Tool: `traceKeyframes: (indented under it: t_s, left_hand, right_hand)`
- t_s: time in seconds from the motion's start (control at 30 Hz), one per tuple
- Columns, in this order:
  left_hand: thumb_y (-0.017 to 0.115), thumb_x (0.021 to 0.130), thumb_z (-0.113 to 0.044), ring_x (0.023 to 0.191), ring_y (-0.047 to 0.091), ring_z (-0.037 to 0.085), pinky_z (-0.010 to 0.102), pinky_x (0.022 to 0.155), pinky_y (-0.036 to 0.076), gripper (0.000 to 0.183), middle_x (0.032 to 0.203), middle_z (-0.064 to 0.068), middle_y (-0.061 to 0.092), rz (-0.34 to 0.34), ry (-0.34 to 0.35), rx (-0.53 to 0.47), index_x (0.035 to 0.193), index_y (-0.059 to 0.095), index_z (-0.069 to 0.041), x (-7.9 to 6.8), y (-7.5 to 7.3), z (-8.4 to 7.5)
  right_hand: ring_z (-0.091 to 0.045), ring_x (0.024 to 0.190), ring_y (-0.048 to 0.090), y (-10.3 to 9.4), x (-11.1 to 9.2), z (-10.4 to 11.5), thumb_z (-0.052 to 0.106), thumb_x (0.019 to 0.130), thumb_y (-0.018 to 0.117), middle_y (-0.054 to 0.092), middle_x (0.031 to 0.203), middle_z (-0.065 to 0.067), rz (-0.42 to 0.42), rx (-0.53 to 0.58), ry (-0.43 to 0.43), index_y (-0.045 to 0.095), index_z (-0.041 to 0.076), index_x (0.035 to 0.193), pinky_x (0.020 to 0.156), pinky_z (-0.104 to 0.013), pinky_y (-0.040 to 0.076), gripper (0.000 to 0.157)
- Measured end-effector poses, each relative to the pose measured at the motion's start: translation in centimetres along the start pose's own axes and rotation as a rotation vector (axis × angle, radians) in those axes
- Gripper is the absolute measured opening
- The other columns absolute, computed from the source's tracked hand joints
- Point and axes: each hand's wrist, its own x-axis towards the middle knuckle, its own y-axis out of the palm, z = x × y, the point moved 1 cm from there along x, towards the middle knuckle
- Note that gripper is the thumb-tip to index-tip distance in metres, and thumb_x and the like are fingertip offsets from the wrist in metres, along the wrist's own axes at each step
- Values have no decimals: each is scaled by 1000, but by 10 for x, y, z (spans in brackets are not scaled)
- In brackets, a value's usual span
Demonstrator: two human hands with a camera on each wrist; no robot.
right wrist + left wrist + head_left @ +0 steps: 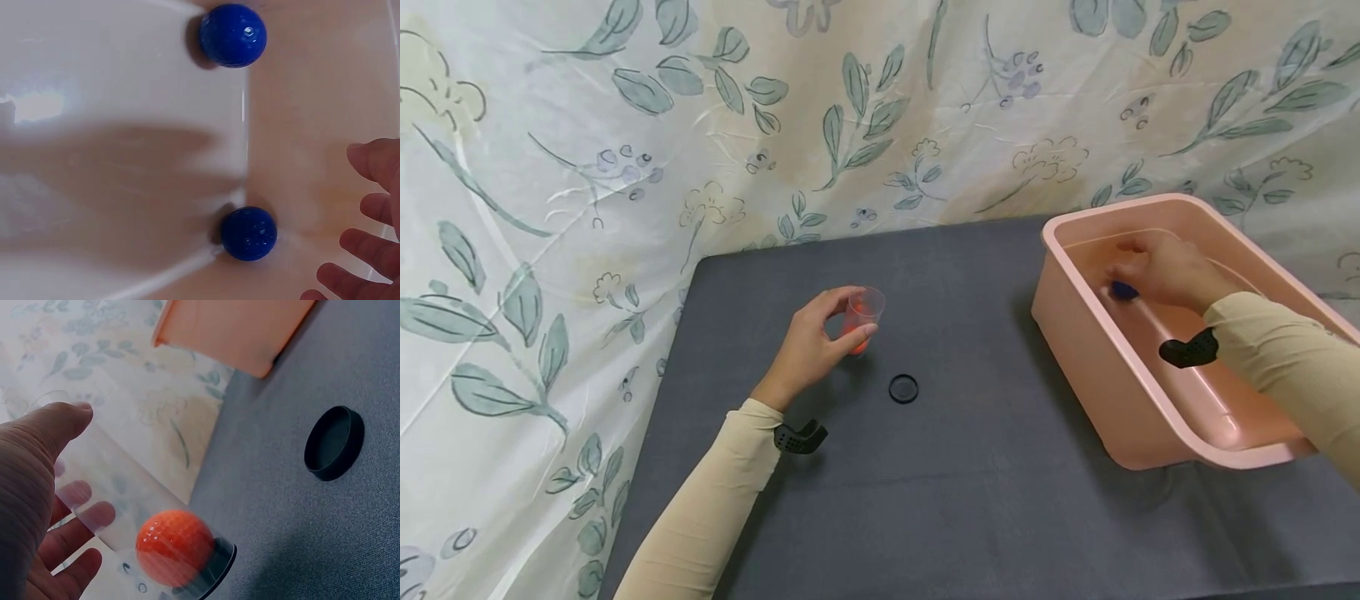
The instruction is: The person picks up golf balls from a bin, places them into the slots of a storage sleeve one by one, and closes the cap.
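My left hand (811,340) grips a clear plastic tube (868,302) between thumb and fingers. Inside the tube, at its dark-based lower end, sits an orange golf ball (174,547). A round black cap (903,388) lies on the table just right of the tube. Over on the right, my right hand (1167,268) reaches down into a pink plastic bin (1086,367). Two blue golf balls, one upper (233,35) and one lower (249,234), lie at the bin's end wall in the right wrist view. The right fingers are apart from both balls and hold nothing.
A dark grey cloth (970,517) covers the table. Behind and to the left hangs a light curtain (880,125) with leaf and flower print. The bin's tall walls surround the right hand.
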Motion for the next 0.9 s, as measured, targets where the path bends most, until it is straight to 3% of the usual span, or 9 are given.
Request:
traceKeyframes:
  t_s: [0.1,0.27,0.5,0.8,0.9]
  left_hand:
    - [80,93,-33,123,64,20,47,109,53,55,128,3,65,1,-4,-1,141,60,-17,0,-1,0]
    - [81,92,-33,123,64,21,49,109,53,55,128,4,66,-2,-4,-3,141,60,-17,-1,-3,1]
    - [81,92,-33,123,64,20,46,110,53,56,128,3,66,0,-3,-6,142,60,-17,-4,-2,2]
    - [81,92,-32,121,64,20,44,109,54,55,126,4,66,-20,4,6,141,60,-17,-4,-4,2]
    - [81,92,-31,121,64,20,45,109,54,55,126,4,66,-17,2,6,142,60,-17,-5,-5,2]
  right_hand:
    - [-30,83,63,4,0,-1,23,99,67,72,93,-15,-36,17,-53,72,4,110,72,-37,45,23]
    - [-27,80,60,9,1,-6,13,94,74,70,94,-16,-34,34,-111,71,-1,106,64,-26,43,19]
    - [-22,75,57,16,2,-14,13,86,84,68,82,-9,-33,-7,-137,72,2,97,62,-26,42,19]
    - [-27,79,58,30,3,-26,2,84,80,66,86,-13,53,57,-134,70,-2,99,70,-34,44,19]
    - [-27,76,58,34,4,-27,3,82,80,67,84,-12,41,0,-165,69,-1,98,69,-37,46,20]
